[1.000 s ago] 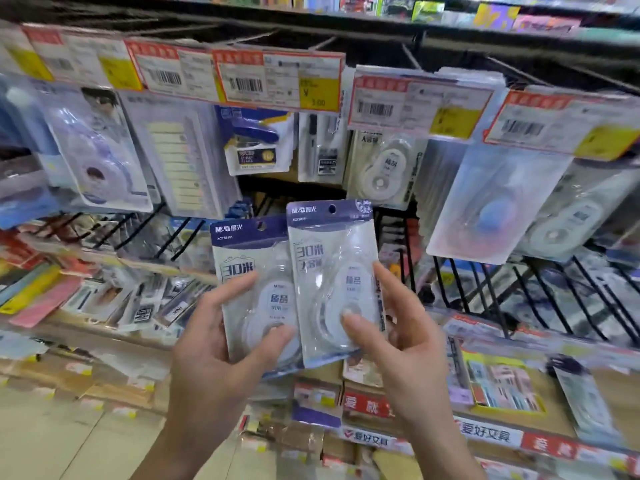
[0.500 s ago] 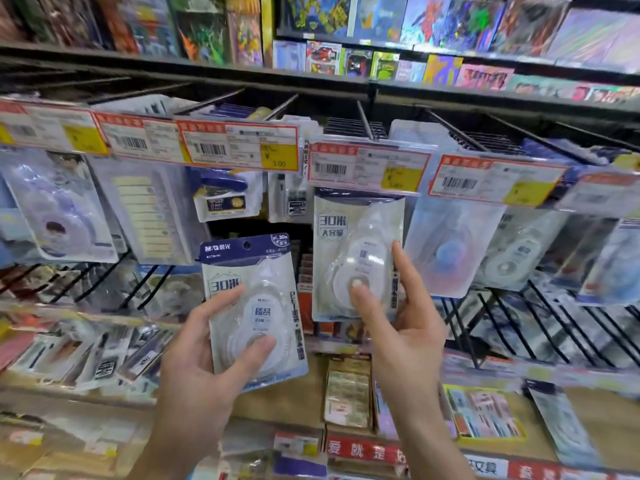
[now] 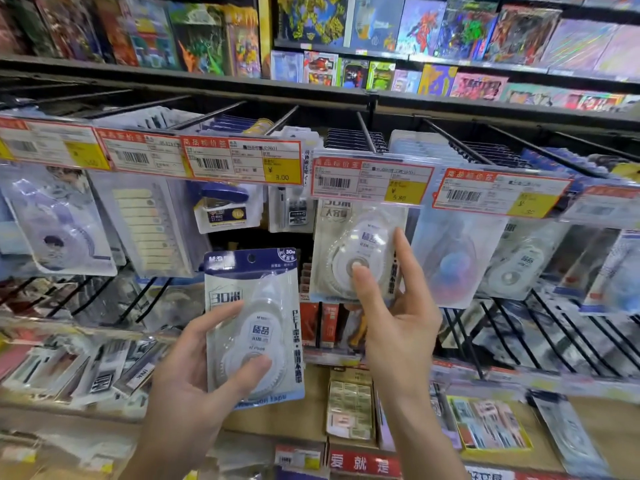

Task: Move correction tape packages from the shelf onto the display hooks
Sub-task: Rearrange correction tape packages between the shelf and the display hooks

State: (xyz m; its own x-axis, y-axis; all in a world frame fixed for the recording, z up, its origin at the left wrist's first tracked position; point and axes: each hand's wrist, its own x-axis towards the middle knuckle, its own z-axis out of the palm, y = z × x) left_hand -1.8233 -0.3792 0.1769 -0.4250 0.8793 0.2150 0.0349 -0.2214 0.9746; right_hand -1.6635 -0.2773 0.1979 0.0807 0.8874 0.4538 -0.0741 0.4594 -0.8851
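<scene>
1. Upper hook row crowded: price tags (image 3: 372,180) hang across the hook fronts, hiding the rod tips.
2. Hanging packs (image 3: 457,258) pressed side by side right of the raised package (image 3: 349,251); no gap between.
3. Dark open gap (image 3: 239,242) under the stapler pack (image 3: 225,209), above the lower package (image 3: 254,327).

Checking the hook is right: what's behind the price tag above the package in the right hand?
The price tag covers the top of the correction tape package that the right hand holds. Its hang hole and the hook's tip are hidden.
</scene>
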